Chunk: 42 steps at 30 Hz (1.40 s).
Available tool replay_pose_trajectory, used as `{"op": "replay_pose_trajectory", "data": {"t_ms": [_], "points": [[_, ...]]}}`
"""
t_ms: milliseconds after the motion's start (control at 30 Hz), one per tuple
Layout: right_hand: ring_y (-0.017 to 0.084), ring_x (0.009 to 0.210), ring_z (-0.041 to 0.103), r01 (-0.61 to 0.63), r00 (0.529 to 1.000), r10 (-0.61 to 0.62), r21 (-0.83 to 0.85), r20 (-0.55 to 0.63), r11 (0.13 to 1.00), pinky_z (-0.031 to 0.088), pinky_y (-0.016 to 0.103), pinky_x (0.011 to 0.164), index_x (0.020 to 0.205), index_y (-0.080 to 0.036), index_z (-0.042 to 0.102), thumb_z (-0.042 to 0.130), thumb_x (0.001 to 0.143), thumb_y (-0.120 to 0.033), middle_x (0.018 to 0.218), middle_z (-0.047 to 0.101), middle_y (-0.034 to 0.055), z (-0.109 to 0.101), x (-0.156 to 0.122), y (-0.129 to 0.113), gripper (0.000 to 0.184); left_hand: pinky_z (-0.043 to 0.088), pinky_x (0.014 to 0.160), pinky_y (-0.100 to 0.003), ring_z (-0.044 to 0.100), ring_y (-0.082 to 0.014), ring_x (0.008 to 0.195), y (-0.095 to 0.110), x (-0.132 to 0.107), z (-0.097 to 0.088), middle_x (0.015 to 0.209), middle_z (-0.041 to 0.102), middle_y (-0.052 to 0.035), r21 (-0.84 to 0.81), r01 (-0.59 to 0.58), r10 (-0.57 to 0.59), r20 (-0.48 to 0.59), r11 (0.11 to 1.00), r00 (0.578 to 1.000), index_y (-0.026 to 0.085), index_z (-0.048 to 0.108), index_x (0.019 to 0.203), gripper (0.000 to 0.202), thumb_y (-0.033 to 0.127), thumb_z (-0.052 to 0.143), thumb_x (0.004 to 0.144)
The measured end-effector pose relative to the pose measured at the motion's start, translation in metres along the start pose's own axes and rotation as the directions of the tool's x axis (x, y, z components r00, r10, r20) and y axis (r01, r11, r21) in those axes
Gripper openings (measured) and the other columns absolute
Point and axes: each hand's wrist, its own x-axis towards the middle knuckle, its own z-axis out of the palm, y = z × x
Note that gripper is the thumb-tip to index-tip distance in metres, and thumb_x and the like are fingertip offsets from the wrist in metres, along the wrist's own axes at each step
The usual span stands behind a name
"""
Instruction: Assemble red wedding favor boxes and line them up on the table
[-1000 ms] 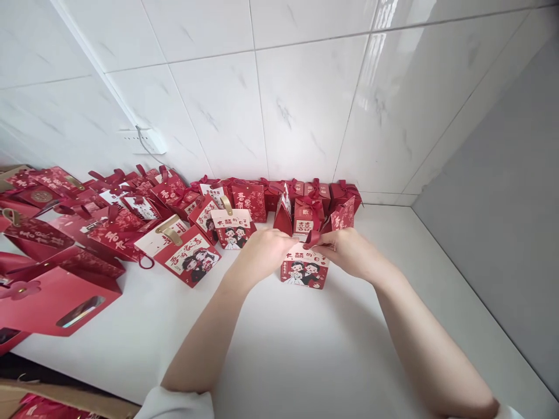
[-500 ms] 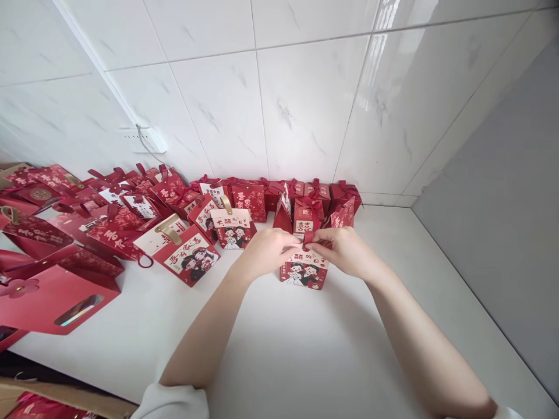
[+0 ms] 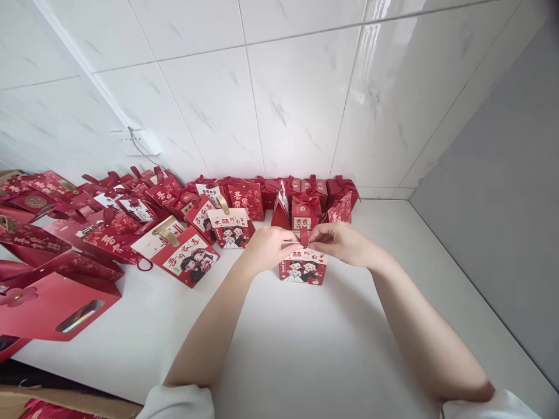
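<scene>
A small red and white gift box printed with a cartoon bridal couple stands upright on the white table. From its top rises a short red ribbon loop. My left hand pinches the left end of the box's top edge between thumb and fingers. On the other side, my right hand has its thumb and fingers closed at the right end of the same edge, beside the ribbon. Just behind the box stands a red box with a bow. A matching couple box with a gold handle is left of my left hand.
Many red gift boxes crowd the table's left side, among them a large red box with a cut-out window. A row of bowed boxes lines the tiled wall. A cardboard carton sits below the table at lower left.
The view has shifted slightly. Both hands stay at the top of the couple box; the right fingers have moved slightly away from the ribbon loop, which now stands more freely.
</scene>
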Motion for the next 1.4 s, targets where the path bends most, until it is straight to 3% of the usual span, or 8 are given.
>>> {"op": "replay_pose_trajectory", "data": {"t_ms": [233, 600, 833, 1033, 1400], "points": [[0.018, 0.076, 0.06, -0.094, 0.991, 0.087, 0.071, 0.102, 0.993, 0.045, 0.029, 0.066, 0.089, -0.02, 0.066, 0.06, 0.083, -0.042, 0.085, 0.067, 0.002, 0.0, 0.004, 0.007, 0.024, 0.036, 0.063, -0.024, 0.059, -0.0135, 0.068, -0.003, 0.002, 0.003, 0.075, 0.071, 0.0005, 0.003, 0.015, -0.015, -0.013, 1.0, 1.0, 0.021, 0.072, 0.08, 0.021, 0.036, 0.059, 0.086], [0.018, 0.073, 0.055, -0.085, 0.989, 0.075, 0.08, 0.127, 0.993, 0.042, 0.029, 0.062, 0.087, -0.017, 0.064, 0.059, 0.081, -0.052, 0.08, 0.062, 0.0029, 0.0, 0.006, 0.01, 0.036, 0.035, 0.063, -0.025, 0.058, -0.0138, 0.065, -0.003, 0.001, 0.004, 0.074, 0.07, -0.0005, -0.006, 0.015, -0.016, -0.02, 1.0, 1.0, 0.021, 0.072, 0.079, 0.022, 0.036, 0.058, 0.086], [0.014, 0.066, 0.048, -0.077, 0.992, 0.082, -0.047, 0.093, 0.996, 0.036, 0.026, 0.058, 0.087, -0.018, 0.061, 0.053, 0.086, -0.044, 0.075, 0.056, -0.0007, 0.003, 0.007, 0.008, 0.027, 0.035, 0.063, -0.025, 0.058, -0.0136, 0.066, -0.003, 0.002, 0.004, 0.075, 0.071, -0.0001, -0.017, 0.015, -0.016, -0.024, 1.0, 1.0, 0.021, 0.072, 0.081, 0.02, 0.035, 0.058, 0.086], [0.012, 0.057, 0.041, -0.013, 1.0, 0.009, -0.288, -0.017, 0.958, 0.03, 0.026, 0.053, 0.069, -0.02, 0.057, 0.053, 0.084, -0.037, 0.06, 0.05, -0.0033, 0.005, 0.006, 0.002, 0.023, 0.034, 0.062, -0.025, 0.057, -0.0135, 0.064, -0.003, 0.002, 0.006, 0.072, 0.069, -0.0001, 0.01, 0.0, 0.0, -0.031, 1.0, 1.0, 0.02, 0.07, 0.077, 0.022, 0.035, 0.057, 0.087], [0.015, 0.062, 0.052, 0.071, 0.985, -0.124, -0.377, -0.117, 0.923, 0.034, 0.025, 0.057, 0.081, -0.022, 0.06, 0.054, 0.087, -0.031, 0.072, 0.063, 0.0005, 0.011, 0.002, -0.001, 0.012, 0.034, 0.061, -0.024, 0.056, -0.0141, 0.067, -0.001, 0.0, 0.003, 0.074, 0.065, -0.0004, -0.02, -0.021, 0.02, -0.015, 1.0, 1.0, 0.019, 0.066, 0.081, 0.02, 0.034, 0.054, 0.089]]}}
